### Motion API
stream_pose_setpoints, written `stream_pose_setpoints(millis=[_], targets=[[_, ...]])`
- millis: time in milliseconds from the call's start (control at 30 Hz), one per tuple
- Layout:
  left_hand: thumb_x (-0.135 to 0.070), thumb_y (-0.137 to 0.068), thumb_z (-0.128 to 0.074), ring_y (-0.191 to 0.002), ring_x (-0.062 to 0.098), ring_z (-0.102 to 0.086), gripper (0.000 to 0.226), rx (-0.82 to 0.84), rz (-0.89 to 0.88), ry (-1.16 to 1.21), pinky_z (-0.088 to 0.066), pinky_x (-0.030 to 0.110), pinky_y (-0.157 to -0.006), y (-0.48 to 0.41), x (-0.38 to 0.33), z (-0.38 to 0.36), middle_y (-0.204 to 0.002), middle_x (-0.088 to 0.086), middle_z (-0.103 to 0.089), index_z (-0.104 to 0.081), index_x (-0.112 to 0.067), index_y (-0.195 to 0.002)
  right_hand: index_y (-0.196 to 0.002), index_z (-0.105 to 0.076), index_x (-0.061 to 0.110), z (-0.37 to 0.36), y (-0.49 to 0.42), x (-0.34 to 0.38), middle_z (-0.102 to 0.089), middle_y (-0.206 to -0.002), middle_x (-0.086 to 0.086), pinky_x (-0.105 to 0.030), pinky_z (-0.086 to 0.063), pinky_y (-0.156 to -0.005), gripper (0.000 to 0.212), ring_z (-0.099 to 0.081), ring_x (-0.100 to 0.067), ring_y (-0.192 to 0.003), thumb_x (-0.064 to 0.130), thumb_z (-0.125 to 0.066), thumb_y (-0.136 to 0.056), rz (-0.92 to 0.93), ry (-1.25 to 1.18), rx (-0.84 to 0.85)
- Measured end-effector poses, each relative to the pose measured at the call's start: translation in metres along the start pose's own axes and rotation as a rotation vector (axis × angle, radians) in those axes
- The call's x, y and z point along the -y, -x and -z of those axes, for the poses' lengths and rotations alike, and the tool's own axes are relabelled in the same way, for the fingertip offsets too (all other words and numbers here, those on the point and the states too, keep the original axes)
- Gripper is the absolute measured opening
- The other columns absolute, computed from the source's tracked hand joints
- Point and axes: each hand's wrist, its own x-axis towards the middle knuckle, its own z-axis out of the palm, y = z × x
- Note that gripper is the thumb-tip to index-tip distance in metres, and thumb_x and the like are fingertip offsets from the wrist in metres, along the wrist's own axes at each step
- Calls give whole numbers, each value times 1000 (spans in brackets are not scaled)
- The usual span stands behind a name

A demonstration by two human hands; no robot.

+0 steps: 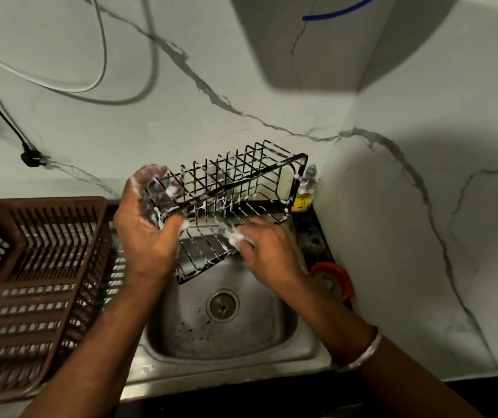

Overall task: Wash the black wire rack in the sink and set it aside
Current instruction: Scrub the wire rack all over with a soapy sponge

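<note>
The black wire rack (235, 188) hangs tilted above the steel sink (229, 348), flecked with white foam. My left hand (148, 227) grips its left end, fingers curled round the wires and covered in suds. My right hand (268, 251) presses a small foamy scrubber (237, 238) against the rack's lower front wires; the scrubber is mostly hidden by foam and fingers. The sink's drain (223, 305) shows below the rack.
A brown plastic dish basket (30, 285) sits on the counter left of the sink. A yellow-labelled bottle (305, 191) stands in the back corner. A red-rimmed round container (332, 279) lies right of the sink by the marble wall. Cables hang on the wall at upper left.
</note>
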Motion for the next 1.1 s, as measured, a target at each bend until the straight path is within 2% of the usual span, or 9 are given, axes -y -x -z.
stream_pose_setpoints(millis=[133, 233, 367, 500, 633, 733, 833, 967, 1100], targets=[[5, -75, -55, -121, 20, -63, 57, -7, 5, -2, -54, 40, -107, -1, -2, 0, -125, 6, -63, -55, 4, -132, -108, -71, 15, 8, -13, -22, -67, -100, -3, -40, -55, -75, 17, -62, -22, -88, 21, -59, -98, -196, 24, -190], [2, -74, -56, -123, 22, -63, 57, 20, -16, -10, -53, 40, -107, -1, -3, 0, -126, 6, -64, -56, 2, -132, -109, -72, 17, 1, -5, -7, -64, -100, 0, -32, -51, -71, 17, -59, -17, -88, 22, -60, -98, -41, 50, -60], [-2, -75, -59, -121, 21, -64, 57, 39, -16, -10, -53, 39, -106, 1, -7, -3, -125, 1, -65, -56, -5, -131, -114, -71, 15, 14, -22, -21, -67, -104, -3, -30, -51, -72, 19, -65, -19, -89, 21, -57, -102, -253, 87, -178], [-12, -73, -59, -121, 19, -64, 58, 80, -19, 7, -54, 35, -103, 4, -13, -7, -126, 1, -64, -56, -7, -131, -114, -70, 14, 6, -23, 4, -66, -106, -1, -20, -45, -64, 17, -57, -13, -79, 14, -60, -101, -42, 155, -68], [-12, -71, -58, -124, 30, -64, 63, 84, -33, -31, -54, 41, -108, 6, -14, -10, -129, 8, -64, -56, -3, -133, -110, -71, 12, 8, -40, -2, -70, -109, -7, -36, -59, -75, 15, -67, -21, -88, 13, -68, -96, -234, 162, -164], [-10, -72, -59, -125, 24, -65, 63, 82, -41, -55, -54, 40, -107, 3, -13, -4, -129, 3, -66, -56, -9, -135, -111, -72, 13, 8, -32, 0, -67, -108, -5, -31, -48, -68, 15, -62, -18, -84, 16, -63, -99, -135, 197, -76], [-11, -73, -58, -120, 18, -65, 61, 25, -22, -37, -54, 38, -106, 0, -10, 1, -126, 0, -66, -56, -8, -134, -114, -69, 13, 11, -28, -14, -67, -110, -5, -32, -54, -74, 17, -63, -19, -89, 19, -60, -101, -211, 185, -135], [-1, -73, -58, -117, 16, -66, 60, 5, -14, -44, -54, 30, -101, -3, -7, 0, -123, 0, -66, -57, -3, -133, -111, -70, 15, 4, -18, -10, -64, -105, -3, -31, -48, -66, 18, -59, -17, -83, 21, -57, -101, -91, 169, -62], [-13, -72, -58, -118, 18, -67, 60, 16, -4, -31, -54, 33, -104, -4, -11, -1, -124, -5, -67, -57, -7, -132, -110, -70, 13, 5, -14, -25, -66, -105, -6, -30, -46, -72, 21, -62, -23, -91, 19, -54, -100, -198, 172, -153]])
